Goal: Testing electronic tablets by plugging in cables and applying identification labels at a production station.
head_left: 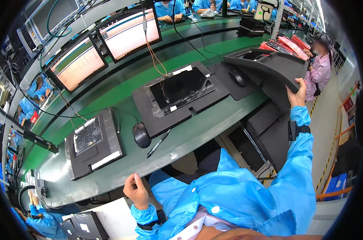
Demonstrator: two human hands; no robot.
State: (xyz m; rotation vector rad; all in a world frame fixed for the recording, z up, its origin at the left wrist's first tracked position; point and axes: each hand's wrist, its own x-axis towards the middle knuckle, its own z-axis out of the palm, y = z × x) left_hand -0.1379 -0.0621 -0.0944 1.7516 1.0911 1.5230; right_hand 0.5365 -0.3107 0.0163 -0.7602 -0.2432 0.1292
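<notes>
My right hand grips the near right corner of a black foam tray, which is tilted up at the bench's right end. A dark flat item lies partly visible inside the tray. My left hand is held just off the bench's front edge, fingers curled in, with nothing visible in it. In the middle of the bench a black tablet-like screen panel rests on a black foam block, wires joined to its top. Left of it, a second foam fixture carries a dark plate with circular markings.
A black mouse and a pen lie on the green bench; another mouse sits near the tray. Two monitors stand behind. Red trays are stacked at far right, beside a person in pink. Cables hang over the bench.
</notes>
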